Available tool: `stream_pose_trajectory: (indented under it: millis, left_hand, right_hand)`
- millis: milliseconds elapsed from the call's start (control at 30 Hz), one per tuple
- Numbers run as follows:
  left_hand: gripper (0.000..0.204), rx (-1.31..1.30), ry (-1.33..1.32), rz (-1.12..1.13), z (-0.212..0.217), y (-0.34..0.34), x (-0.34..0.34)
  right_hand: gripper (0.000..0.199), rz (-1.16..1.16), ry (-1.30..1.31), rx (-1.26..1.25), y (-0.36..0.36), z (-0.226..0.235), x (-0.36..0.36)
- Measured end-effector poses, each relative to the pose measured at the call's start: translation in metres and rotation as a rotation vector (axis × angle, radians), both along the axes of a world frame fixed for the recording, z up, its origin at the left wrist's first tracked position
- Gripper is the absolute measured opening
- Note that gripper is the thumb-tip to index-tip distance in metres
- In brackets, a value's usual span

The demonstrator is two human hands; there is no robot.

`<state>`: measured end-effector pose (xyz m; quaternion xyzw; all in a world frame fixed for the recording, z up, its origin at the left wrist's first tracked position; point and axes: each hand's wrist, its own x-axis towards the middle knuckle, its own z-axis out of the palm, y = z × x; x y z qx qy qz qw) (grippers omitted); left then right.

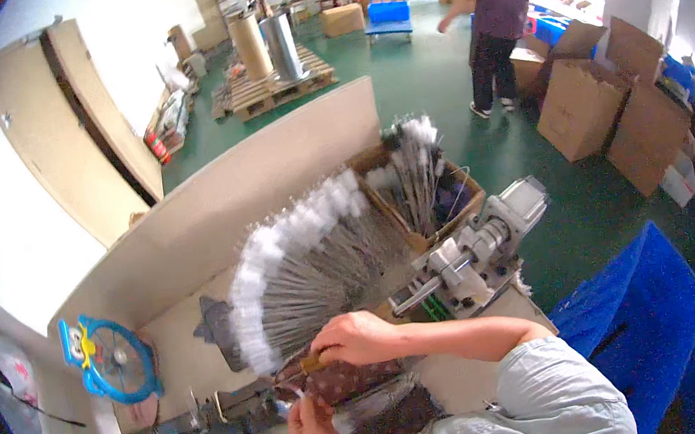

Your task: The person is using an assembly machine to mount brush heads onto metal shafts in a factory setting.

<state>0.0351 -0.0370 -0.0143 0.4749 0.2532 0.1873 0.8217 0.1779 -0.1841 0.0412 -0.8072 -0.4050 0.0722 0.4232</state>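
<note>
a pale workbench [181, 329] carries a fanned spread of white-tipped wire brushes [301, 268] at its centre, a small blue fan [112, 358] at nine o'clock and a grey machine [473, 257] at three o'clock.

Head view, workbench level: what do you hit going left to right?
Small blue desk fan → fanned-out spread of white-tipped wire brushes → grey metal bench machine → blue plastic crates.

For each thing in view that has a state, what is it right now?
Right hand: closed on a brown handle at the brushes' base.
Left hand: pinching a thin white piece.
Wire brushes: fanned out flat on the table, white tips outward.
Cardboard box: open, brushes standing inside.
Blue fan: whether it is spinning cannot be told.
Shipping cartons: flaps open.
</note>
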Motion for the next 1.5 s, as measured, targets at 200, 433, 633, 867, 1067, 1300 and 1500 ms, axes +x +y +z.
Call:
stream_pose_trajectory:
  millis: [200, 433, 633, 867, 1067, 1300, 1500]
  left_hand:
    - [0.014, 0.095, 0.015, -0.128, 0.006, -0.03, 0.045]
    - [0.014, 0.081, -0.049, -0.019, 0.007, -0.04, 0.051]
    - [0.013, 0.141, 0.047, 0.041, 0.014, -0.006, 0.032]
    - [0.012, -0.161, 0.069, 0.055, 0.019, 0.008, 0.028]
    - [0.018, -0.182, 0.036, 0.021, 0.02, 0.01, 0.025]
    - [0.019, -0.121, 0.052, 0.033, 0.016, 0.01, 0.024]
    - [0.022, -0.084, 0.051, 0.031, 0.012, 0.01, 0.026]
  right_hand:
    - [0.023, -0.03, -0.025, 0.015, -0.026, -0.004, 0.005]
    - [0.02, 0.175, -0.023, 0.121, -0.035, -0.001, 0.008]
    - [0.017, 0.031, -0.35, 0.101, -0.01, 0.007, 0.011]
    - [0.014, 0.074, -0.293, -0.301, 0.068, 0.004, -0.002]
    - [0.026, 0.074, -0.133, -0.142, 0.06, 0.008, -0.003]
    - [0.028, 0.084, -0.005, -0.124, 0.06, 0.01, -0.002]
    - [0.024, 0.085, -0.009, -0.038, 0.056, 0.005, 0.002]
